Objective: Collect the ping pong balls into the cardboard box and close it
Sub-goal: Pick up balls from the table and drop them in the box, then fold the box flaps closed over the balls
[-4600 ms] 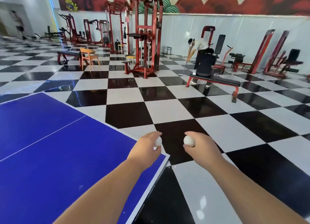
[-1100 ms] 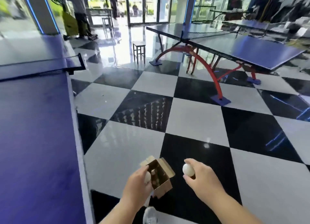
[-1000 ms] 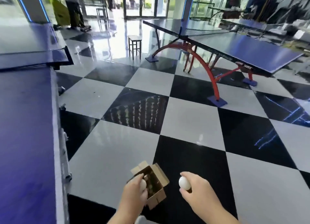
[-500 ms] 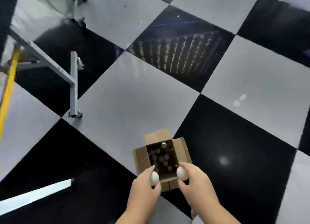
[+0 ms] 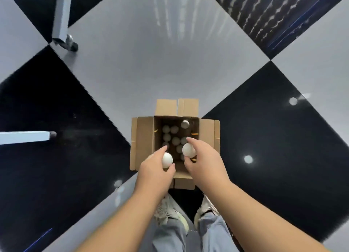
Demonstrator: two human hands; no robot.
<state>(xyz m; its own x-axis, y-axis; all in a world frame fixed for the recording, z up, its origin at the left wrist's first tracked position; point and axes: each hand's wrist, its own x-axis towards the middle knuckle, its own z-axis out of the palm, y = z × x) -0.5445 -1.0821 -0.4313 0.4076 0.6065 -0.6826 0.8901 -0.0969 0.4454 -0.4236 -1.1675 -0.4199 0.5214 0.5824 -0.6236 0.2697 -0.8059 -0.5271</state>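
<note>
no readable text, labels or signs

Cardboard box (image 5: 143, 138) mouth open, all flaps folded outward, nothing over it but both hands. Balls (image 5: 175, 140) cover its bottom. Floor (image 5: 151, 66) around box bare; table legs (image 5: 61, 15) well left.

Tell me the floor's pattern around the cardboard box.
Black and white checkerboard tiles, glossy floor, seen in the head view around the cardboard box.
</note>
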